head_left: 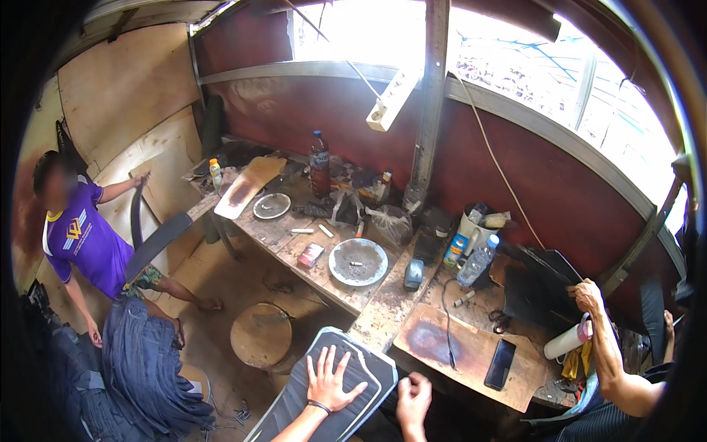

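My left hand lies flat, fingers spread, on a dark board-shaped piece with a pale edge and a light line along its right side. A dark band circles that wrist. Just past the right edge of this piece is my right hand, its fingers curled in. Whether it pinches something small cannot be made out. Nearest to it on the bench lie a scorched wooden board and a black phone.
The workbench bears a grey ash-filled plate, bottles and a dark cable. A co-worker's arm reaches in from the right to a black sheet. At left, a person in purple stands by dark cloth. A round stool is below.
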Demonstrator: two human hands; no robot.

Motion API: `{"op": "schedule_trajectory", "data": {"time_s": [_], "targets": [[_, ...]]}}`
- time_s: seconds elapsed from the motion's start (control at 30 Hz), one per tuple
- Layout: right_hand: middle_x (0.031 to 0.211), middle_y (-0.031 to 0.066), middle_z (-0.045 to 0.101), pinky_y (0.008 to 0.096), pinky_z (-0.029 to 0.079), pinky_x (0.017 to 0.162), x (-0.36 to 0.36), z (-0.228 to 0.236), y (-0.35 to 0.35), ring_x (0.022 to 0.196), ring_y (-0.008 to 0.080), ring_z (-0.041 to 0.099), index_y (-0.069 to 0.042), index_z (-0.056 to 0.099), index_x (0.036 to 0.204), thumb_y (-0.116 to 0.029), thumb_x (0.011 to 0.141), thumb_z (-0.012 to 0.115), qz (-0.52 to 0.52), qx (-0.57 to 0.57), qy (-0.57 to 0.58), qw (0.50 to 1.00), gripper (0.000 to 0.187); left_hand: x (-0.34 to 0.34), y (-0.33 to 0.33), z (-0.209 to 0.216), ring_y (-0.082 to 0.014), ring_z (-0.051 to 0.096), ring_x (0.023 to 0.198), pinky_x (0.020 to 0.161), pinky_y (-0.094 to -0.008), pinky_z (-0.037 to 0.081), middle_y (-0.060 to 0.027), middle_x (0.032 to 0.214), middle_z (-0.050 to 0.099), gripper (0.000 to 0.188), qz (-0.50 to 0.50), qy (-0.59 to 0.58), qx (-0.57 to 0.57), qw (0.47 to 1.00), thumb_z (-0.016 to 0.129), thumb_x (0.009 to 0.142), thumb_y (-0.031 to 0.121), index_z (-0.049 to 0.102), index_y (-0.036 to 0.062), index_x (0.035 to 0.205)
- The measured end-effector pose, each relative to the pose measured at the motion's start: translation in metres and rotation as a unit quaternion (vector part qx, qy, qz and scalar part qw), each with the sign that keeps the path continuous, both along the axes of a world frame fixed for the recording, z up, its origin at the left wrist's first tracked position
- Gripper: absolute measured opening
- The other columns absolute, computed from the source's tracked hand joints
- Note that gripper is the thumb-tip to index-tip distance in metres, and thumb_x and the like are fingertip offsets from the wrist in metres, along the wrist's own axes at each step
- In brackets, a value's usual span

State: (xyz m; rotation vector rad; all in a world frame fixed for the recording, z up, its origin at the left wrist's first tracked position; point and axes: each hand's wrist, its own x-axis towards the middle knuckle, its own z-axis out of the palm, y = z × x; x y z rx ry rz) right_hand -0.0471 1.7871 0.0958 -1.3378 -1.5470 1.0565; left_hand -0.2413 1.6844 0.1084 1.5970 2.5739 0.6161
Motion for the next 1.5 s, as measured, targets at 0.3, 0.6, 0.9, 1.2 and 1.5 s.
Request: {"op": "schedule_trajectory", "data": {"time_s": [0.3, 0.6, 0.9, 1.2, 1.5], "targets": [[0.154, 0.0323, 0.033, 0.0508, 0.034, 0.118, -0.015, -0.004, -0.208, 0.141, 0.0475, 0.038, 0.006, 0.031, 0.154, -0.031, 0.091, 0.079, 0.15, 0.037, -0.086, 0.984, 0.088, -0.003, -0.001, -0.005, -0.0394, 0.013, 0.158, 0.124, -0.0676, -0.001, -0.0239, 0.167, 0.023, 0.1, -0.006, 0.005, 0.006, 1.0, 0.067, 0.082, 0.074, 0.039, 0.0155, 0.158], [0.157, 0.0364, 0.029, 0.0503, 0.028, 0.122, -0.057, -0.024, -0.235, 0.145, 0.0516, 0.032, 0.002, 0.014, 0.164, -0.02, 0.092, 0.072, 0.051, 0.016, -0.1, 0.994, 0.095, -0.023, -0.017, 0.003, -0.0416, 0.029, 0.153, 0.126, -0.0628, 0.006, -0.025, 0.161, 0.036, 0.082, -0.05, -0.17, 0.138, 0.974, 0.074, 0.084, 0.06, 0.054, 0.0104, 0.146], [0.151, 0.0307, 0.045, 0.046, 0.039, 0.117, -0.076, -0.018, -0.244, 0.14, 0.0448, 0.046, 0.002, 0.037, 0.156, -0.03, 0.098, 0.068, -0.068, 0.043, -0.131, 0.988, 0.074, -0.111, -0.13, -0.031, -0.0283, 0.071, 0.101, 0.091, -0.0412, 0.057, -0.0183, 0.116, 0.069, 0.041, 0.026, -0.39, 0.138, 0.91, 0.076, 0.092, 0.024, 0.069, 0.0008, 0.125], [0.141, 0.0294, 0.057, 0.0454, 0.046, 0.11, -0.081, -0.013, -0.243, 0.129, 0.044, 0.057, 0.001, 0.047, 0.152, -0.027, 0.098, 0.069, -0.119, 0.03, -0.12, 0.985, 0.065, -0.109, -0.133, -0.028, -0.0264, 0.071, 0.096, 0.089, -0.0385, 0.057, -0.013, 0.104, 0.067, 0.042, -0.005, -0.385, 0.154, 0.91, 0.082, 0.088, 0.023, 0.071, 0.004, 0.123], [0.126, 0.0247, 0.064, 0.046, 0.05, 0.099, -0.09, -0.002, -0.246, 0.114, 0.041, 0.062, -0.004, 0.042, 0.157, -0.024, 0.099, 0.067, -0.146, -0.03, -0.159, 0.976, 0.067, -0.117, -0.13, -0.018, -0.0141, 0.061, 0.084, 0.08, -0.0285, 0.053, -0.0041, 0.094, 0.062, 0.047, -0.058, -0.335, 0.063, 0.939, 0.083, 0.088, 0.024, 0.071, 0.0045, 0.13]]}}
